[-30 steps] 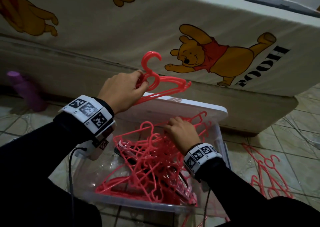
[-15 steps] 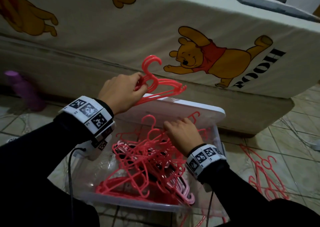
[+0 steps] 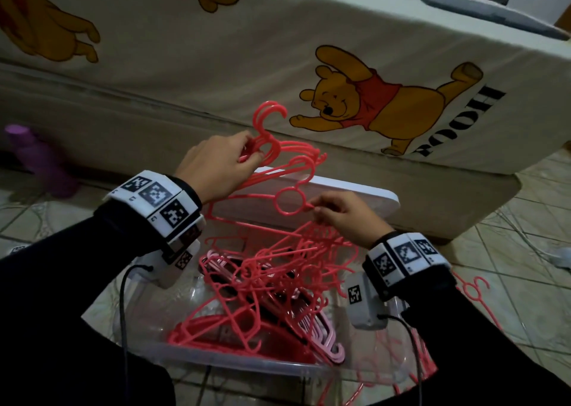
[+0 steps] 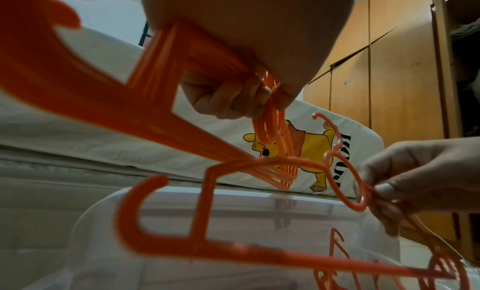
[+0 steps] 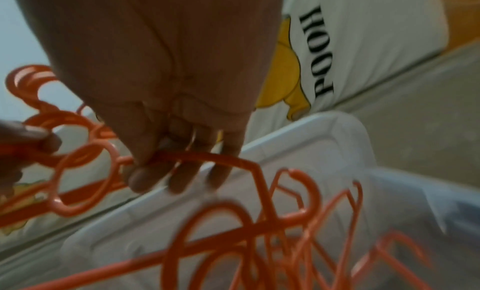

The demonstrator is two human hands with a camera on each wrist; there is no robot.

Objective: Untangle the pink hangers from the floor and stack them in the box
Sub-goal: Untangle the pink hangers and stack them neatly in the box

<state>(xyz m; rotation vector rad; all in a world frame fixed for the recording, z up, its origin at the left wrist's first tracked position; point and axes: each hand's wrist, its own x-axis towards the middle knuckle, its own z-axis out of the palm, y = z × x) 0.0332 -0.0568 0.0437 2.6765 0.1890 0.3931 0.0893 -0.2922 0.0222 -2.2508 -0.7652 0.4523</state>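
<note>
My left hand point(image 3: 248, 155) grips a bundle of pink hangers point(image 3: 296, 153) by their necks, hooks up, above the box's far side. My right hand point(image 3: 316, 209) pinches a single pink hanger point(image 3: 290, 201) just beside its round ring, lifted below the bundle. In the left wrist view this ring point(image 4: 345, 181) hangs beside the bundle point(image 4: 272, 128). The right wrist view shows my fingers point(image 5: 166, 171) curled round the hanger's arm point(image 5: 207, 157). A clear plastic box point(image 3: 247, 359) beneath holds a tangle of pink hangers point(image 3: 278, 275) and a stack of paler pink ones point(image 3: 321, 334).
A white lid point(image 3: 355, 195) leans behind the box against a bed with a cartoon-bear sheet point(image 3: 185, 50). More pink hangers point(image 3: 472, 288) lie on the tiled floor at the right. A purple bottle point(image 3: 40, 158) stands at the far left.
My right hand has risen from the tangle in the box, lifting one hanger up toward the bundle. The left hand has kept its bundle almost in place.
</note>
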